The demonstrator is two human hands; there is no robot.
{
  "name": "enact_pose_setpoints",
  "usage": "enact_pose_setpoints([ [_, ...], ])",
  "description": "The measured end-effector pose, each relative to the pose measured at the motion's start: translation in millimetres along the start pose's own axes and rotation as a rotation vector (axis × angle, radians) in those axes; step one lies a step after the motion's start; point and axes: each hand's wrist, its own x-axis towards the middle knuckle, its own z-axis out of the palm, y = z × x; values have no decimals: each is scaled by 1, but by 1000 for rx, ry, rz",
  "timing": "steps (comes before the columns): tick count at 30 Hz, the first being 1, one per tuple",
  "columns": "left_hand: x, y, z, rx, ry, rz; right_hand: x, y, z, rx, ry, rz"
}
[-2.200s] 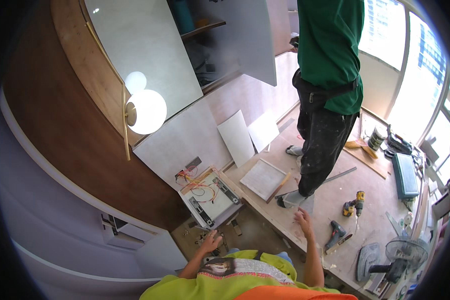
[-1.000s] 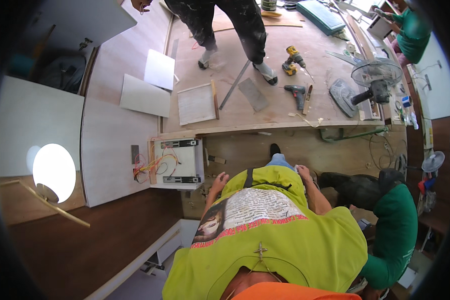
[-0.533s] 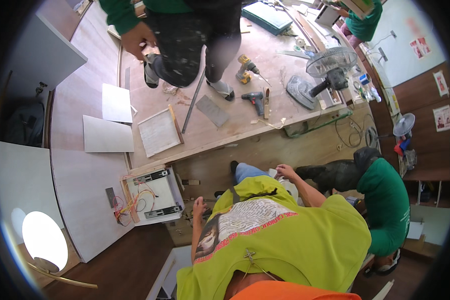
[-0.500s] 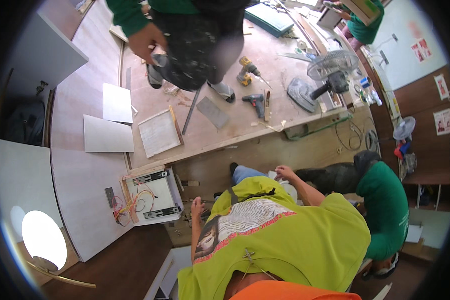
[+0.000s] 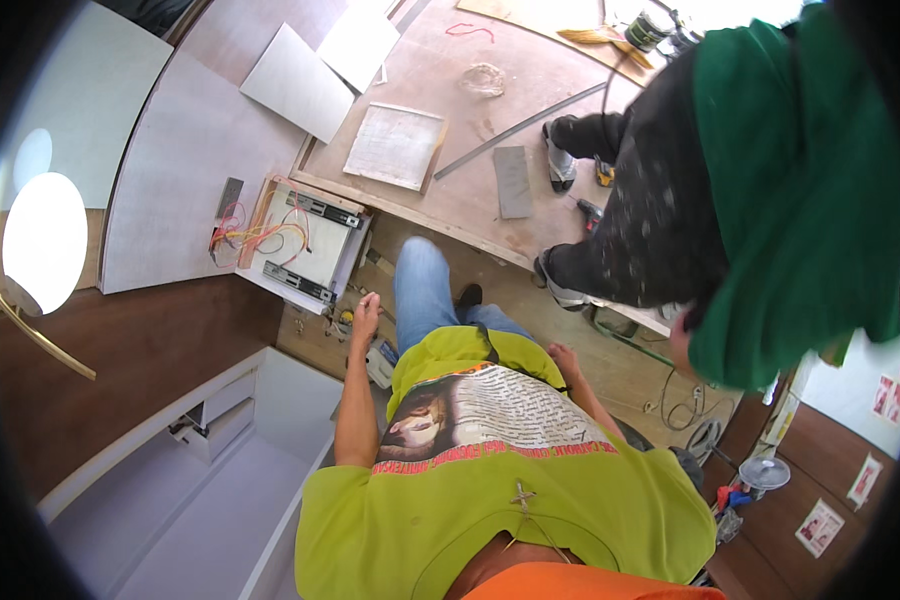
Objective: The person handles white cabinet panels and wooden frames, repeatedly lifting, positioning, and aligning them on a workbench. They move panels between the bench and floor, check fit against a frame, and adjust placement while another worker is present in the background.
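Note:
My left hand is raised at my left side, fingers curled in. Whether it holds anything small is hidden. Close beyond it stands an open white box with black metal slide rails and red and yellow wires spilling from its side. My right hand hangs low beside my right thigh, its fingers loosely apart and partly hidden. I see nothing in it. Next to my left forearm lies a grey-white device on the floor, partly covered.
A person in a green top and dark trousers stands at the right on a raised wooden platform. On it lie a white panel, a grey strip, a drill and a metal bar. A white-walled cabinet opens at lower left.
My view has turned to the right and I stand more upright. My right hand has dropped from a white object to my side. The green-topped person appears nearer, at the right.

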Motion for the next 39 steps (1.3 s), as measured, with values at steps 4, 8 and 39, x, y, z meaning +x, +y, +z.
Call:
enact_pose_setpoints([
  [4,6,-6,16,86,-92,-59,-63,18,-3,-230,22,-178],
  [8,33,18,40,290,-199,105,-89,17,7,-22,42,48],
  [39,181,539,86,247,-352,-269,54,-715,-117,413,247,-251],
])
